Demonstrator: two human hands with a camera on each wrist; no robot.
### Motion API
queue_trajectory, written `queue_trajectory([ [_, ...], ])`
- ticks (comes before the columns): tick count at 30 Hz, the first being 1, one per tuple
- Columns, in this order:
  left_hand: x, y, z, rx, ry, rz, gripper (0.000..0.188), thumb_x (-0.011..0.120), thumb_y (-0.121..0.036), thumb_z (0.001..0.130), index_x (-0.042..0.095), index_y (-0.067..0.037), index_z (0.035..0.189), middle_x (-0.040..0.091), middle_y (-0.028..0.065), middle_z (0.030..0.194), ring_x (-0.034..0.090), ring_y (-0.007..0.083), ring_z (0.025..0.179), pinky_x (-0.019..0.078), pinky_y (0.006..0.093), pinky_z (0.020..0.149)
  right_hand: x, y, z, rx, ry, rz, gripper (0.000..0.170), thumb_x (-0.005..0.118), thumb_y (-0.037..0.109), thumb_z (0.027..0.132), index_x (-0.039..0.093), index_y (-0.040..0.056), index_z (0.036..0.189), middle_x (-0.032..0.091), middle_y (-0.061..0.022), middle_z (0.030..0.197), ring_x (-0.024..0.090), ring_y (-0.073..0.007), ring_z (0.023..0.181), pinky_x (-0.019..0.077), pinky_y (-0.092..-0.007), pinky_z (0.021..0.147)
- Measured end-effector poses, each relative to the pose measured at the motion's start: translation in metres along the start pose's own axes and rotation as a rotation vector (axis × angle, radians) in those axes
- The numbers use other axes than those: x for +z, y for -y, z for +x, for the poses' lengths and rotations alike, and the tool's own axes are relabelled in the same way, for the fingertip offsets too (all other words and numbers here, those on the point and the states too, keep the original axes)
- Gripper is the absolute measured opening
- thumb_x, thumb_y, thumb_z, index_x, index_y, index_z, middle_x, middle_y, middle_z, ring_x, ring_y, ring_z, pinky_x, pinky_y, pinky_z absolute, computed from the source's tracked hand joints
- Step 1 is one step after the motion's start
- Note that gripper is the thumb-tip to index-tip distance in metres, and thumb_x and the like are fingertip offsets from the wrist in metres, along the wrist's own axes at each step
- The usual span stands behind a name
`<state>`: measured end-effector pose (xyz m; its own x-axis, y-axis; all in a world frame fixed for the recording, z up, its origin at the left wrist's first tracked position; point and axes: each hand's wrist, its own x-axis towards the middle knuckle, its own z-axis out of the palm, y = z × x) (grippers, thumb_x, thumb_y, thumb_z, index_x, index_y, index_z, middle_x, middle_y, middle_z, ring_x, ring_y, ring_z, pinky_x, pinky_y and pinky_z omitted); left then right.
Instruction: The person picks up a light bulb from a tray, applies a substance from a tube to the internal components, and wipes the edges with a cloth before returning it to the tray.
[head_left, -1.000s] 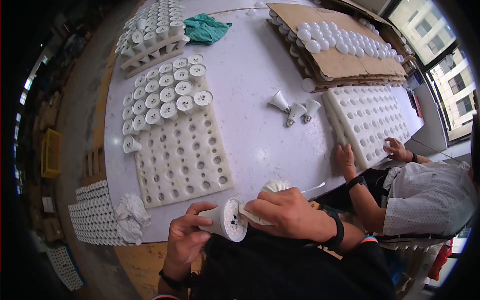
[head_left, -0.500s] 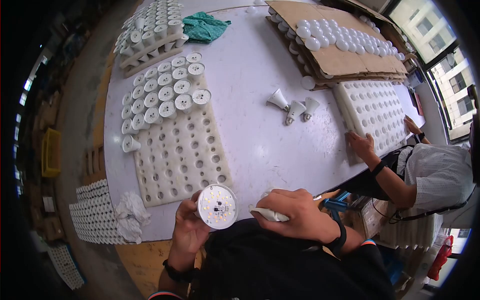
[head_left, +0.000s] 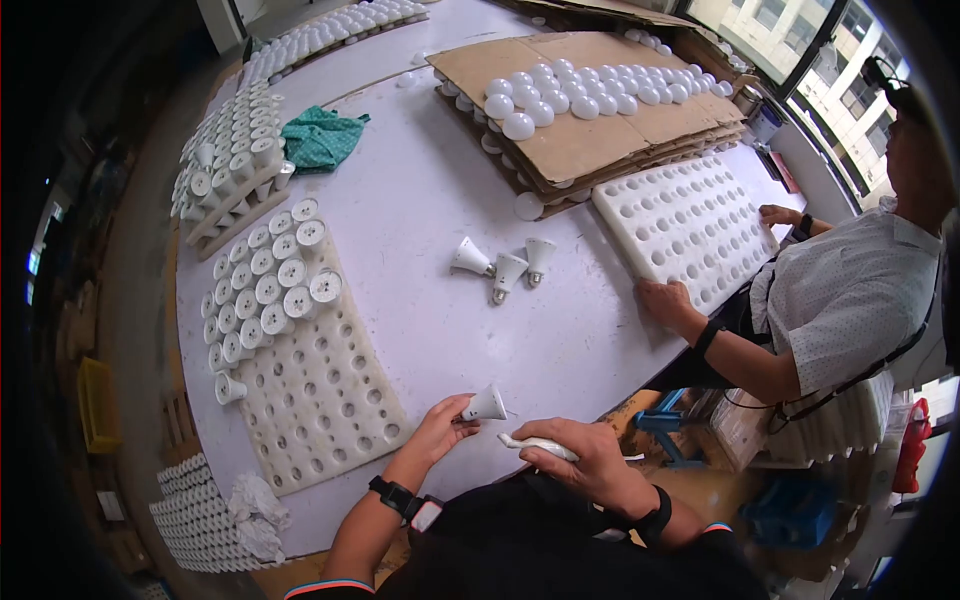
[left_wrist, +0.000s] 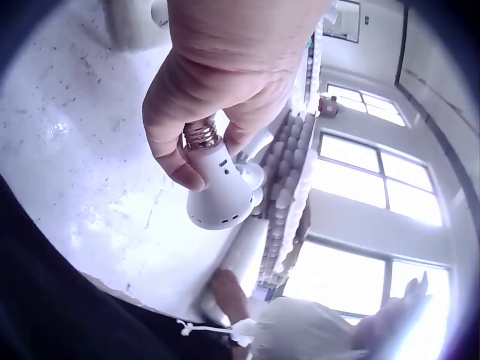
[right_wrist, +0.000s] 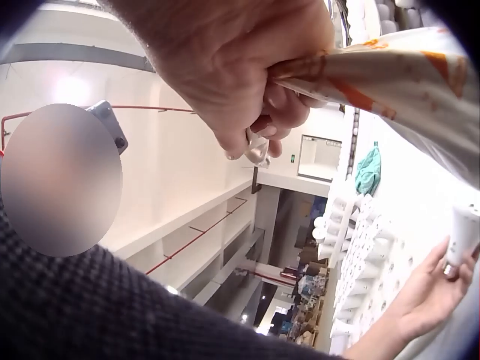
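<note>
My left hand (head_left: pixel 440 428) grips a white LED bulb housing (head_left: pixel 487 405) by its neck near the metal screw base (left_wrist: pixel 201 133). The housing is held above the table's near edge, its wide face turned away to the right. In the left wrist view, small slots show along its flared side. Just to the right, my right hand (head_left: pixel 590 465) squeezes a soft white plastic bag (right_wrist: pixel 420 82) with orange print. The bag's narrow end (head_left: pixel 512 441) points toward the housing, with a small gap between them.
A foam tray (head_left: pixel 320 405) at left holds rows of housings (head_left: pixel 268 290). Three bulb bodies (head_left: pixel 508 275) lie mid-table. Behind them are cardboard sheets (head_left: pixel 590 150) with white domes and a green cloth (head_left: pixel 322 140). At right another person (head_left: pixel 840 290) holds a white foam tray (head_left: pixel 690 225).
My left hand has moved outward over the table and turned the housing, so its LED face no longer shows. The right hand keeps holding the bag. The head view has swung right.
</note>
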<state>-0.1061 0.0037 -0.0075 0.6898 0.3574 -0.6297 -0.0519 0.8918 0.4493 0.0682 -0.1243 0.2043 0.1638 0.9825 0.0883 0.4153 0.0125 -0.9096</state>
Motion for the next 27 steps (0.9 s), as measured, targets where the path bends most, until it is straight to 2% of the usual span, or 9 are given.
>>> queue_trajectory([
  [4,0.041,-0.007,0.039,0.117,0.012,0.265,0.04,0.053,-0.013,0.086,0.043,-0.003,0.123,0.049,0.0124,0.11,0.057,0.0192,0.088,0.049,0.0294,0.079,-0.005,-0.007,0.002,-0.084,-0.042,-0.119,0.021,0.068,0.012,0.074,0.063,0.006,0.093,0.063,-0.0086,0.08,0.062,-0.0206,0.065,0.0476,-0.0271,0.057],
  [7,0.047,-0.017,0.033,0.433,-0.206,0.632,0.035,0.054,-0.015,0.086,0.049,-0.001,0.118,0.049,0.0123,0.115,0.058,0.0188,0.09,0.0497,0.0287,0.074,0.002,-0.011,0.006,-0.082,-0.064,-0.101,0.023,0.068,0.015,0.074,0.062,0.0092,0.095,0.062,-0.008,0.082,0.06,-0.0236,0.068,0.0474,-0.0305,0.059],
  [10,0.011,-0.028,0.004,0.325,-0.217,0.389,0.033,0.053,-0.018,0.087,0.051,-0.001,0.114,0.054,0.0108,0.107,0.058,0.0178,0.09,0.0494,0.0276,0.073,0.012,-0.004,0.018,-0.089,0.002,-0.106,0.024,0.07,0.007,0.07,0.064,0.0093,0.093,0.063,-0.0073,0.075,0.059,-0.0209,0.061,0.0462,-0.0287,0.056],
  [11,-0.006,-0.03,-0.008,0.34,-0.272,0.326,0.029,0.053,-0.022,0.087,0.054,-0.001,0.107,0.058,0.0079,0.095,0.058,0.0158,0.085,0.0489,0.0264,0.07,0.017,-0.001,0.023,-0.076,0.038,-0.119,0.024,0.07,0.006,0.069,0.064,0.0092,0.092,0.063,-0.0067,0.074,0.059,-0.0203,0.061,0.046,-0.0276,0.055],
  [14,-0.065,-0.042,-0.057,0.429,-0.498,0.072,0.025,0.052,-0.023,0.087,0.056,-0.003,0.101,0.058,0.0054,0.087,0.057,0.014,0.078,0.0485,0.0266,0.068,0.038,0.007,0.034,-0.099,0.112,-0.095,0.024,0.07,0.006,0.069,0.065,0.0099,0.092,0.064,-0.0072,0.075,0.059,-0.0189,0.059,0.0462,-0.0269,0.054],
  [18,-0.152,-0.061,-0.117,0.777,-0.82,-0.308,0.016,0.055,-0.018,0.085,0.055,-0.004,0.093,0.056,0.0039,0.082,0.055,0.0129,0.07,0.0466,0.0259,0.061,0.069,0.02,0.051,-0.107,0.222,-0.089,0.023,0.07,0.007,0.071,0.065,0.0095,0.093,0.064,-0.0083,0.076,0.06,-0.0186,0.06,0.0466,-0.0267,0.055],
  [20,-0.201,-0.073,-0.139,0.928,-0.887,-0.384,0.018,0.057,-0.008,0.083,0.053,-0.005,0.1,0.054,0.0037,0.084,0.054,0.0146,0.071,0.0461,0.0271,0.062,0.084,0.025,0.057,-0.087,0.298,-0.032,0.022,0.069,0.008,0.072,0.065,0.0088,0.093,0.064,-0.0087,0.076,0.061,-0.0191,0.062,0.0471,-0.0261,0.056],
  [24,-0.247,-0.116,-0.16,1.016,-1.083,-0.276,0.037,0.06,-0.004,0.078,0.047,-0.007,0.112,0.057,0.0018,0.089,0.054,0.0129,0.075,0.0447,0.0258,0.063,0.11,0.038,0.068,-0.068,0.379,-0.062,0.017,0.065,0.009,0.074,0.064,0.0034,0.09,0.064,-0.0098,0.074,0.062,-0.0181,0.065,0.0485,-0.0262,0.061],
  [27,-0.26,-0.147,-0.158,1.014,-1.069,-0.118,0.044,0.063,-0.004,0.074,0.044,-0.007,0.113,0.057,0.0017,0.091,0.054,0.012,0.071,0.0434,0.0244,0.059,0.13,0.056,0.07,-0.036,0.294,-0.159,0.019,0.067,0.006,0.071,0.065,0.0039,0.09,0.064,-0.0096,0.074,0.062,-0.0178,0.064,0.0483,-0.0254,0.06],
])
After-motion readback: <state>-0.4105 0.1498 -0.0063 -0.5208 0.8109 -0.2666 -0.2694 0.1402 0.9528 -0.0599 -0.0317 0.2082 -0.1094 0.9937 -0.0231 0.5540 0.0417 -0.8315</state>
